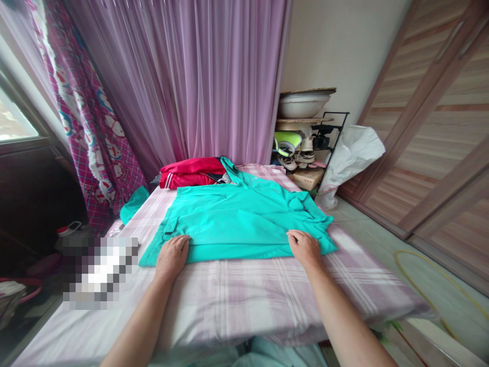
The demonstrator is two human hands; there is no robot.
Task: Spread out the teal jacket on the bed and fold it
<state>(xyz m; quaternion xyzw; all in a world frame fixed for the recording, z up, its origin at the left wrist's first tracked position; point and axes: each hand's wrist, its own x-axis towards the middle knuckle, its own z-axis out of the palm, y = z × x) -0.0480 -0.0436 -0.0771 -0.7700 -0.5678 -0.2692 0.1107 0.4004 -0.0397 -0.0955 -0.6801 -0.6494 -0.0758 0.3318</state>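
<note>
A teal shirt (240, 219) lies spread across a bed covered with a pink plaid sheet (267, 290). My left hand (171, 256) rests on the shirt's near left hem, fingers curled down onto the fabric edge. My right hand (304, 248) rests palm down on the near right hem, its fingers bent over the cloth. Both hands press or pinch the hem; whether the cloth is gripped is hard to see.
A folded red garment (191, 172) lies at the far end of the bed, before purple curtains (191, 76). A shoe rack (305, 148) with a basin and a white bag (353, 153) stand at the right. A wooden wardrobe (439, 127) lines the right wall.
</note>
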